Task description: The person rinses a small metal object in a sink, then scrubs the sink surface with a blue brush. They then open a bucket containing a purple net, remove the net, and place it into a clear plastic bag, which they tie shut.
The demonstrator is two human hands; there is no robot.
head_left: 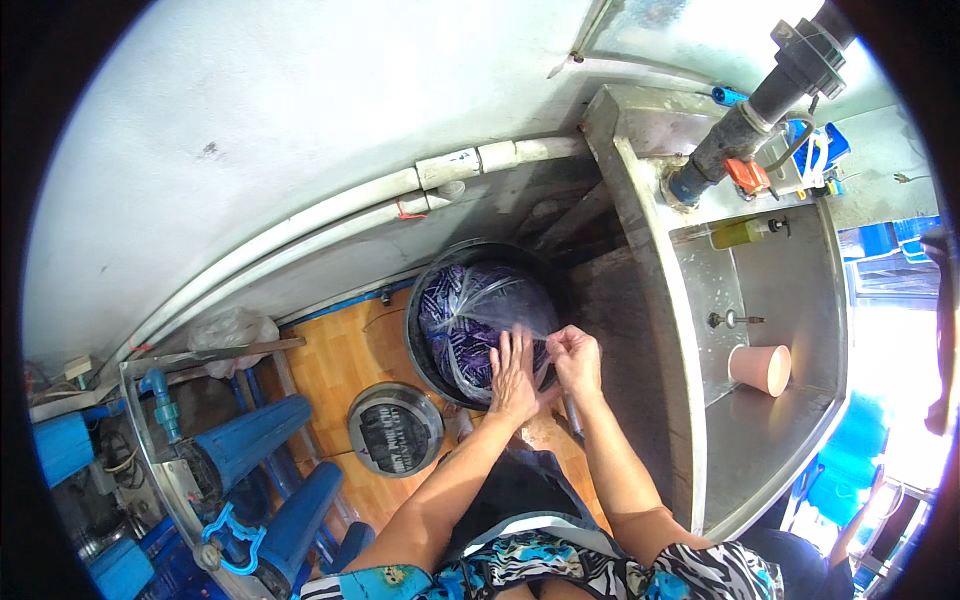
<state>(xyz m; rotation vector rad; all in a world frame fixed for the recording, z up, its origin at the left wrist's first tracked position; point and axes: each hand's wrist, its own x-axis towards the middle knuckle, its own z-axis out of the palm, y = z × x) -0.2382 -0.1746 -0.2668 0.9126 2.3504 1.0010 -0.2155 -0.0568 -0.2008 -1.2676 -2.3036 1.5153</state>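
Plastic bag (472,318) looks clear, crinkled, glossy.

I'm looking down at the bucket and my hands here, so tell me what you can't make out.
All in the head view:
Bottom of the dark bucket: covered by the purple patterned bundle.
Left hand, palm: hidden by the back of the hand.
Right hand, exact grip on the clear plastic: too small to tell.
Blue object, far left: cut off by the round picture edge.

Short-sleeved top (505,553) in turquoise, black and white, zebra-striped right sleeve (715,572)
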